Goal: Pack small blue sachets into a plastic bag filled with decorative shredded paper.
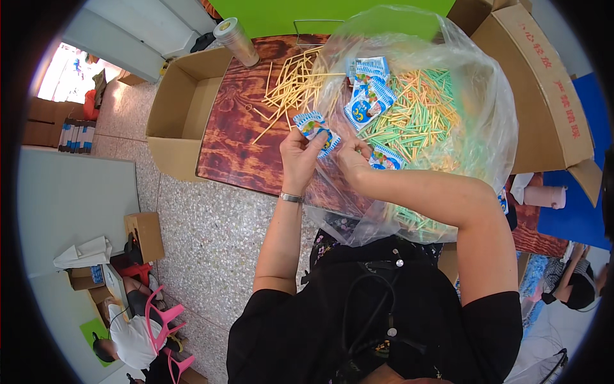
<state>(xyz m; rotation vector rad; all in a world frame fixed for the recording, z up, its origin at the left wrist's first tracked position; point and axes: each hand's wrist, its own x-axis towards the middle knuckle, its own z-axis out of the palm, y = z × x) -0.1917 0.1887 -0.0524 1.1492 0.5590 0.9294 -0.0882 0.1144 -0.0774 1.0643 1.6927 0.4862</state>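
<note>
My left hand (299, 161) pinches a small blue and white packet (311, 125) over the near edge of the table. Close beside it, my right hand (354, 157) has its fingers curled together; what they hold, if anything, is hidden. Right of both hands lies a large clear plastic bag (492, 115), spread wide and full of thin green and orange sticks (422, 96). More blue and white packets (371, 105) rest on those sticks, and another packet (385, 157) lies beside my right wrist. Plain yellowish sticks (294, 86) are heaped loosely on the table left of the bag.
The reddish-brown wooden table (230, 137) carries a clear jar (236, 41) at its far left corner. An open cardboard box (182, 105) stands left of it, a tall carton (531, 83) right. A pink bottle (545, 196) lies at right. Other people sit at lower left and far right.
</note>
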